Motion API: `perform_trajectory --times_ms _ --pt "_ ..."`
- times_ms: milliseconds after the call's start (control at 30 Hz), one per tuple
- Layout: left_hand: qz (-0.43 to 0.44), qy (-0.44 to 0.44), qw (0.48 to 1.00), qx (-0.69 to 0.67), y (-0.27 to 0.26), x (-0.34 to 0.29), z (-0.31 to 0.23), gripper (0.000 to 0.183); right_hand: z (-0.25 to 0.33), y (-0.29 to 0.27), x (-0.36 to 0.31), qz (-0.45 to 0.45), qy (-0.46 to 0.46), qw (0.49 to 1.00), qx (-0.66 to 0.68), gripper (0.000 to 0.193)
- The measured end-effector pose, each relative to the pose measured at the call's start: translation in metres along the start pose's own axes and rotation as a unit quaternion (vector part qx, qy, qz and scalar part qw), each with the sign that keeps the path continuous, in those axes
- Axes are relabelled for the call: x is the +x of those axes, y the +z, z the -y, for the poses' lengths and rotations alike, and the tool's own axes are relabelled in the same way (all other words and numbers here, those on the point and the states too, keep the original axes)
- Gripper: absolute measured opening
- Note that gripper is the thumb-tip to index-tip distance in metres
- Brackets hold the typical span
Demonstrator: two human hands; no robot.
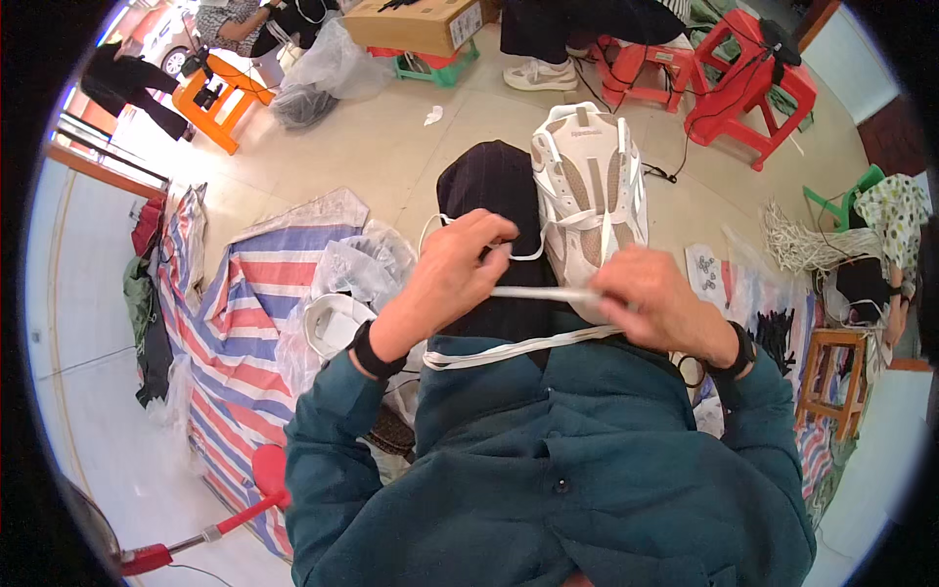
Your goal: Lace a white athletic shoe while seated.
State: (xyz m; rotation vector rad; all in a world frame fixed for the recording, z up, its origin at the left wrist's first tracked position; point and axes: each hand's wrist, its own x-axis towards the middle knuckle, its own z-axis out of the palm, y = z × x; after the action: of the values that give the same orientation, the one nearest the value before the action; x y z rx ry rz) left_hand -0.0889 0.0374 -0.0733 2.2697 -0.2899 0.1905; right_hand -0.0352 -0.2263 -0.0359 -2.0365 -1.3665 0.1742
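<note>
A white and beige sneaker (585,161) rests on my right thigh, toe end near me, with white lace crossed over its tongue. My left hand (458,262) is closed, thumb and fingers pinched, on a white shoelace (543,293). The lace runs straight across to my right hand (648,298), whose closed fingers are slightly blurred beside the shoe's near end. A thin loop of lace hangs from my left hand toward the shoe's side. Below both hands, a flat bundle of white laces (518,350) lies across my lap.
Striped sheeting (259,284) with clear plastic bags (367,264) covers the floor at left. Red stools (753,88) and a person's shoe (540,75) are ahead. At right are a wooden stool (834,382), heaped white laces (812,238) and another person's arm.
</note>
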Motion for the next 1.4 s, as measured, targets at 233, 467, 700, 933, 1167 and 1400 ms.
perform_trajectory --times_ms 233,467,700,933,1167,1400 --pt "0.079 0.042 0.977 0.193 0.046 0.044 -0.008 0.025 0.050 -0.057 -0.008 0.115 -0.097 0.958 0.246 0.012" --pt "0.023 0.018 0.995 0.099 0.047 0.054 0.003 0.021 0.027 -0.124 -0.045 0.017 -0.200 0.877 0.437 0.014" --pt "-0.127 -0.019 0.992 -0.001 0.017 0.004 0.027 0.014 -0.084 -0.196 -0.138 -0.342 -0.062 0.840 0.417 0.014" --pt "-0.257 -0.334 0.899 0.119 0.014 -0.201 0.155 0.015 -0.291 -0.150 -0.320 -0.315 0.131 0.920 0.193 0.014" --pt "-0.389 -0.546 0.696 0.258 0.024 -0.382 0.208 0.028 -0.361 -0.026 -0.322 -0.346 0.567 0.598 0.449 0.011" --pt "-0.403 -0.612 0.639 0.236 0.011 -0.474 0.236 0.037 -0.341 -0.033 -0.311 -0.353 0.593 0.605 0.398 0.012"
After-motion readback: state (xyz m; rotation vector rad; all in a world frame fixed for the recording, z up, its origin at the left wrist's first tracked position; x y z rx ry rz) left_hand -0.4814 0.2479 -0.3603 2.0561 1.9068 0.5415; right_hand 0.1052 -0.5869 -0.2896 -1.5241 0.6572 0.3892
